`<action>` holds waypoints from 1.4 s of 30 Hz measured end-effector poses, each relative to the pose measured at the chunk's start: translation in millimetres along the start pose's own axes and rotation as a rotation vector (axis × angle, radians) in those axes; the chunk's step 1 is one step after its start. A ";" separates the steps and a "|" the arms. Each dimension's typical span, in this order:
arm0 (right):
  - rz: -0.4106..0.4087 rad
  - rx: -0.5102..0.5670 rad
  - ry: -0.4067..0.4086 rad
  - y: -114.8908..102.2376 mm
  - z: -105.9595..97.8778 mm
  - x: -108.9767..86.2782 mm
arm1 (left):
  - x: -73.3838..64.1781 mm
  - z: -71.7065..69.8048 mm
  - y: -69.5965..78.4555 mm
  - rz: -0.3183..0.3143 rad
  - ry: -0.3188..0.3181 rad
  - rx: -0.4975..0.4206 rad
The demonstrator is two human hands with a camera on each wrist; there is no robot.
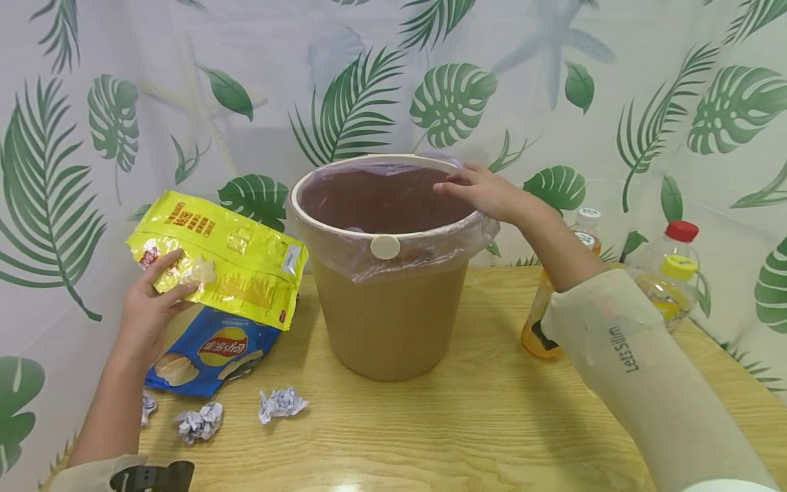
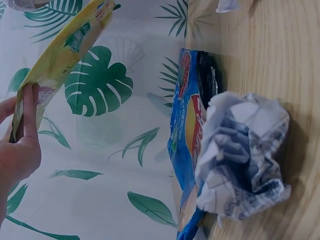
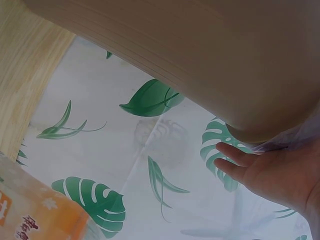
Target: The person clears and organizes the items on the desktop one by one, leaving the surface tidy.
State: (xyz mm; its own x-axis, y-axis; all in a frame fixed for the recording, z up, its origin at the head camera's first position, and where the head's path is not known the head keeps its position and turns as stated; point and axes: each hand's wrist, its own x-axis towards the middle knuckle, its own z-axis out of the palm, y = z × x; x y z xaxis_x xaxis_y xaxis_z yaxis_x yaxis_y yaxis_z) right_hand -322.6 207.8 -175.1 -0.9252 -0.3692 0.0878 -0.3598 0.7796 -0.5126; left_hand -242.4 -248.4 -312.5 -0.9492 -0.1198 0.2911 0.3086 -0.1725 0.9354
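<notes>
A yellow snack bag [image 1: 227, 253] is tilted in the air left of the bin, pinched at its lower left edge by my left hand [image 1: 147, 307]. The left wrist view shows the fingers and thumb on the yellow bag [image 2: 65, 55] from the side. My right hand [image 1: 486, 191] rests at the right rim of a brown trash bin [image 1: 387, 321], one digit reaching over the opening. In the right wrist view its other fingers [image 3: 237, 165] extend straight outside the rim. A translucent liner bag [image 1: 350, 256] is folded over the bin's edge.
Below the yellow bag lies a blue Lay's chip bag [image 1: 215, 352]. Crumpled paper balls [image 1: 199, 422] lie on the wooden table [image 1: 430, 437]. Bottles stand at the right, one with orange liquid [image 1: 541, 335], others with yellow [image 1: 679, 268] and red caps [image 1: 681, 231]. A leaf-print curtain [image 1: 258, 41] hangs behind.
</notes>
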 end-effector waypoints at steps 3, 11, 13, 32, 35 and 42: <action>0.002 0.000 0.000 0.2 -0.1 0.4 | 0.3 2.9 3.1 0.004 0.008 -0.006; 0.003 0.002 0.006 -1.1 0.3 0.3 | 2.4 8.0 9.2 0.004 0.029 -0.033; 0.007 0.005 0.003 -1.3 0.2 0.4 | 3.4 8.5 9.8 0.008 0.022 -0.010; 0.044 0.008 -0.022 -2.6 -0.7 4.2 | 11.6 11.5 23.6 0.057 -0.010 -0.074; 0.041 0.008 -0.020 -2.2 -0.7 4.0 | 10.4 14.8 27.9 0.074 -0.006 -0.107; 0.017 0.007 -0.011 -0.4 -0.9 2.9 | 7.5 22.3 39.5 0.080 0.039 -0.199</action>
State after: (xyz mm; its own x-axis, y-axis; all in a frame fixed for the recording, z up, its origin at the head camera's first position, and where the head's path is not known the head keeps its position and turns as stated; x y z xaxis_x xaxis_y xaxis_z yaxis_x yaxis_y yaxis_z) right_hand -325.2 206.9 -173.8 -0.9296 -0.3619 0.0696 -0.3434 0.7822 -0.5198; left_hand -238.7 -234.2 -268.8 -0.9194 -0.1782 0.3507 0.3923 -0.3498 0.8507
